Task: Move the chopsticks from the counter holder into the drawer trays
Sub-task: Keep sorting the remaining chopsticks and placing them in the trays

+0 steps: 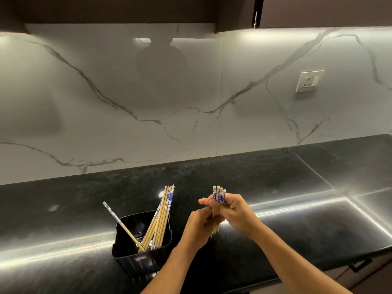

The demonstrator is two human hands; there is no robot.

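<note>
You hold a small bundle of chopsticks [218,205] upright above the surface [297,225], their blue-and-white patterned tops poking out above your fingers. Your right hand [232,209] is wrapped closed around the upper part of the bundle, and your left hand [198,224] is closed around the lower part, with the plain wooden tips showing just below. To the left, the black holder [135,254] stands near the front edge, with more chopsticks [160,219] leaning to its right side and one lone chopstick [121,222] tilted left. Beyond the dark surface rises a white marble-veined wall [148,102] with a socket [309,81] at the far right.
</note>
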